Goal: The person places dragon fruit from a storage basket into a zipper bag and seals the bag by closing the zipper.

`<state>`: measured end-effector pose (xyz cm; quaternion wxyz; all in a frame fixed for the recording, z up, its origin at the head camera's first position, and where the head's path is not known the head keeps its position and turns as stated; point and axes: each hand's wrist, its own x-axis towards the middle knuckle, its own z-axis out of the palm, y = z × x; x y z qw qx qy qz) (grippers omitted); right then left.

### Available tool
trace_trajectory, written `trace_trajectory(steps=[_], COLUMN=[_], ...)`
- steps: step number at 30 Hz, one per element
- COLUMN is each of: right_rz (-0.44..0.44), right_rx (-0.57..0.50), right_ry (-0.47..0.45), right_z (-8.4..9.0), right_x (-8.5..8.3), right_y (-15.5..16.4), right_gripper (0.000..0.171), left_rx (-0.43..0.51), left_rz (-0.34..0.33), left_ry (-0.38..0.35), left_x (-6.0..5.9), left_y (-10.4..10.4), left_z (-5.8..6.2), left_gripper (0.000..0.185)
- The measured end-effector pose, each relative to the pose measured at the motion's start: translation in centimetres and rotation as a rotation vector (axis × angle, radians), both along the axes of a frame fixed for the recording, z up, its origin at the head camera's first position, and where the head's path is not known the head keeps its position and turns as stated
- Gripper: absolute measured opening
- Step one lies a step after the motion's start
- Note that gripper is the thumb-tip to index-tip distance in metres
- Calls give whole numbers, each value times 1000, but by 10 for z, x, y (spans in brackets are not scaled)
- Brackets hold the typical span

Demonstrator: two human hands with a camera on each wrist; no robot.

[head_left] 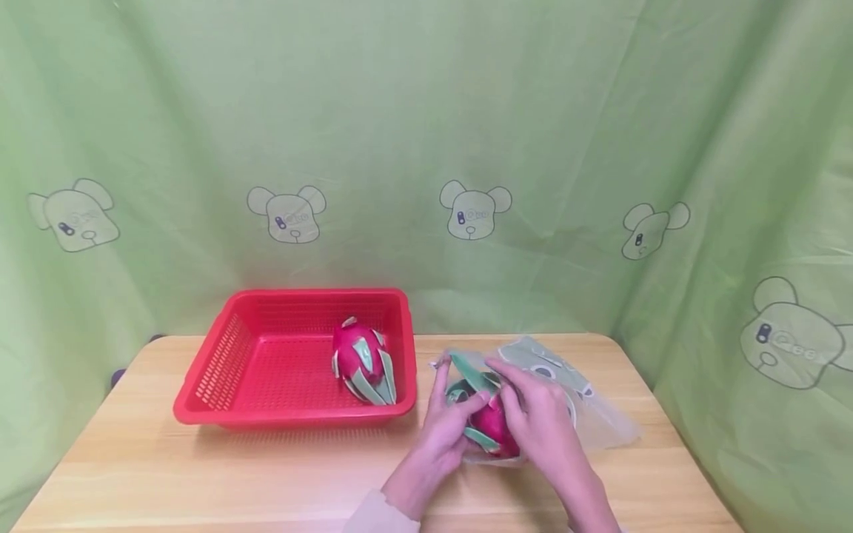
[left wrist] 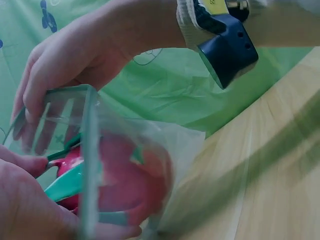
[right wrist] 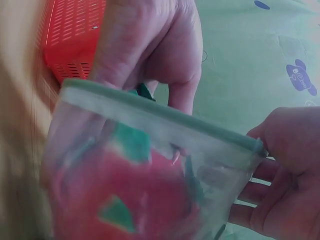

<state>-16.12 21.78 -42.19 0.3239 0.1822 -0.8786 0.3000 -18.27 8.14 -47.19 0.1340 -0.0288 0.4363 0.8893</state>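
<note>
A clear zip bag [head_left: 589,418] with a green seal strip lies on the wooden table [head_left: 200,474], right of centre. A pink dragon fruit [head_left: 494,431] with green scales sits in its mouth. My left hand [head_left: 460,406] grips the left end of the bag's rim. My right hand [head_left: 518,403] pinches the seal strip from above. In the left wrist view the fruit [left wrist: 125,185] shows through the plastic, with the right hand [left wrist: 75,65] curled over the rim. In the right wrist view the right hand [right wrist: 145,50] holds the strip, and the left hand [right wrist: 285,170] holds its far end above the fruit [right wrist: 125,200].
A red perforated basket [head_left: 223,363] stands at the table's back left with a second dragon fruit [head_left: 360,359] in its right part. A green curtain [head_left: 426,148] with bear prints closes off the back and both sides. The basket's corner [right wrist: 70,35] is close to the bag.
</note>
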Motion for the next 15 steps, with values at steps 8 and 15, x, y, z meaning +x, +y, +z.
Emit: trace_trajectory(steps=[8, 15], right_rz=[52, 59], right_rx=[11, 11], right_ry=[-25, -50], right_z=[-1, 2], right_x=[3, 3], right_y=[6, 14], right_gripper=[38, 37], left_rx=[65, 130], left_rz=[39, 5], left_ry=[-51, -55], left_x=[-7, -5], left_y=[11, 18], left_z=[-6, -14], left_gripper=[88, 79])
